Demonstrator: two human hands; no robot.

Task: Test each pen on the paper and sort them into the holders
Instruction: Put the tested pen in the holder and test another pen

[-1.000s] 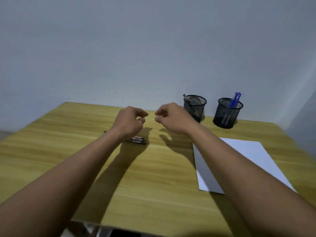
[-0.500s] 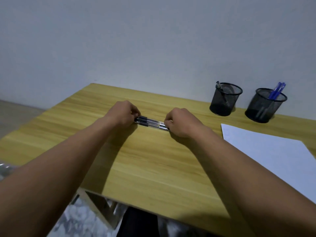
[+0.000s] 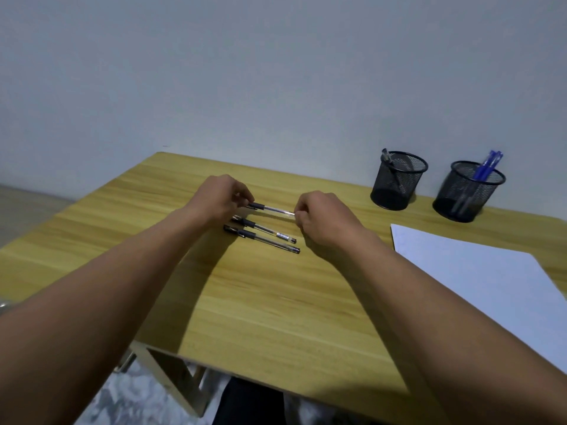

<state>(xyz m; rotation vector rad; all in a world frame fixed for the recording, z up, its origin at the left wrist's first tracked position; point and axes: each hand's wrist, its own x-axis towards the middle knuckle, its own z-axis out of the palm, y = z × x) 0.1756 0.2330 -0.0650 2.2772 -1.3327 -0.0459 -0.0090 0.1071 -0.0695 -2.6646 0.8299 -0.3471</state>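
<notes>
A clear pen with a black grip (image 3: 271, 209) is held level just above the table between both hands. My left hand (image 3: 219, 199) pinches its capped end and my right hand (image 3: 322, 223) pinches the other end. Two more black pens (image 3: 264, 230) (image 3: 260, 239) lie side by side on the wooden table (image 3: 276, 302) just below it. A white sheet of paper (image 3: 478, 277) lies to the right. Two black mesh holders stand at the back right: the left holder (image 3: 397, 180) has one dark pen, the right holder (image 3: 468, 191) has blue pens.
The table's near edge (image 3: 245, 374) runs across the bottom, with a leg frame and patterned floor below. A plain wall rises behind the table. Bare wood lies between the pens and the near edge.
Both hands have come down onto the pens and lifted one clear of the other two, holding it by its ends. The view has shifted left and down.
</notes>
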